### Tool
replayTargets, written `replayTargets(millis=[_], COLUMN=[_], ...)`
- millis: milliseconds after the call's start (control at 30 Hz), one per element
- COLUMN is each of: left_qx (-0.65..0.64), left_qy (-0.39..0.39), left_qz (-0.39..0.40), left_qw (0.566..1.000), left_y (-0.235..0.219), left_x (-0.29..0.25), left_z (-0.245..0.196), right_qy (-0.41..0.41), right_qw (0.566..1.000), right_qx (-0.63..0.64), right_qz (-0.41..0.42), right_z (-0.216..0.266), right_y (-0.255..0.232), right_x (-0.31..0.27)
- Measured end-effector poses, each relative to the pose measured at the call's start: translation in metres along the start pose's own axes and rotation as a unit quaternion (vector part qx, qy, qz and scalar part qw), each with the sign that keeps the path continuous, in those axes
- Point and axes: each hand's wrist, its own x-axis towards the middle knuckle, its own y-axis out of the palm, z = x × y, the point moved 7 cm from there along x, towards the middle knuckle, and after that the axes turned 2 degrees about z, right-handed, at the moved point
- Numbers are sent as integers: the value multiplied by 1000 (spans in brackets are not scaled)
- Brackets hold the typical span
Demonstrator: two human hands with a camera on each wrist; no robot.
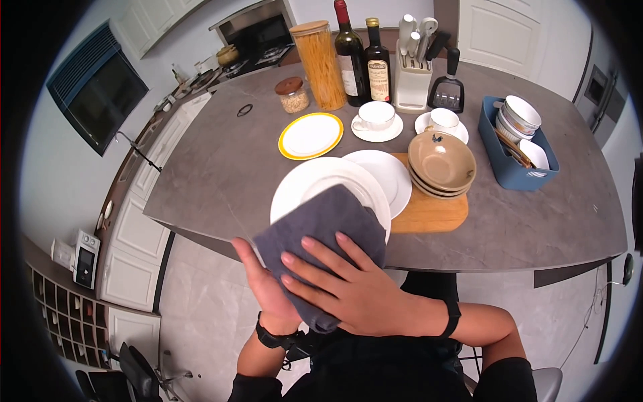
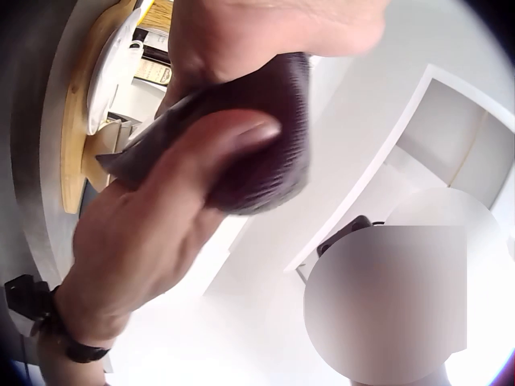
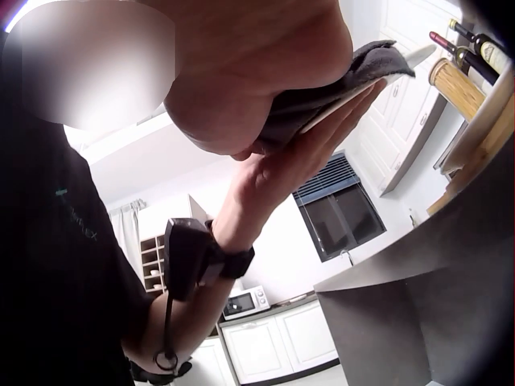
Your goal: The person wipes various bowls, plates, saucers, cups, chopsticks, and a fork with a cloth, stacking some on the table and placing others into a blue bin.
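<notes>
A dark grey cloth [image 1: 321, 234] lies over the near part of a white plate [image 1: 295, 187]. My right hand [image 1: 365, 298] presses down on the cloth with its fingers spread; in the left wrist view its thumb lies across the bunched cloth [image 2: 261, 173]. Palm up at the left, my left hand [image 1: 274, 295] supports from below, its thumb sticking out past the cloth. The right wrist view shows a thin pale plate edge [image 3: 346, 106] between the cloth and the straight fingers of my left hand [image 3: 278, 173]. The right thumb is hidden in the head view.
Another white plate [image 1: 392, 177], stacked brown bowls [image 1: 442, 161] and a wooden board [image 1: 435, 214] are on the table [image 1: 207, 161]. Beyond are a yellow-rimmed plate [image 1: 310, 136], cups, jars, bottles and a knife block [image 1: 412, 87]. A blue bin [image 1: 522, 177] stands at the right.
</notes>
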Motion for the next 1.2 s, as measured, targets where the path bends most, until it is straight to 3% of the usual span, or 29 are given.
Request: replayTargets(millis=[67,133,200,233,267,367,433,467,533,633,700,767,833,867,933,967,1000,1067,1100,1167,1200], left_qx=[-113,-107,46,-24,-1,-46,77,84,96,98,107,147,186,187,480,564,616,667,667,777,778], left_qy=[-42,-46,-61,-82,-82,-103,-71,-42,-4,84,183,222,296,298,323,321,270,352,354,333,331], left_qz=[181,181,92,80,133,173,120,127,102,72,48,35,6,3,83,87,117,231,230,255,255], left_qw=[976,977,993,993,988,978,987,987,990,989,976,963,937,936,811,756,731,615,614,470,469], left_y=[24,25,25,29,39,49,45,49,45,44,36,40,42,37,50,75,81,110,112,117,117], left_x=[-3,-2,1,0,1,-1,0,1,4,13,20,23,26,30,35,32,38,43,45,48,50], left_z=[-3,-2,6,16,18,25,27,23,11,-8,-23,-32,-42,-44,-44,-41,-30,-9,-5,17,21], right_qy=[-28,-26,-20,-14,-10,-2,83,119,173,202,226,239,186,183,190,205,218,231,246,261,287], right_qw=[995,995,994,995,997,994,986,983,966,940,930,912,859,858,844,839,833,809,821,827,800], right_qx=[-85,-87,-82,-74,-59,-72,-93,-68,99,141,227,297,475,478,470,462,454,469,411,353,357], right_qz=[-47,-48,-66,-62,-52,-77,-111,-123,-166,-236,-181,-149,-45,-42,-177,-203,-227,-268,-310,-351,-387], right_z=[-1,-8,-17,-24,-30,-44,-67,-79,-98,-92,-76,-70,-62,-63,-77,-85,-93,-105,-114,-125,-132], right_y=[6,6,-10,-18,-29,-43,-53,-59,-65,-50,-34,-23,-10,-15,-39,-45,-50,-54,-60,-68,-70], right_x=[-10,-11,0,8,14,21,20,15,0,-22,-36,-52,-63,-71,-96,-112,-128,-152,-168,-191,-204])
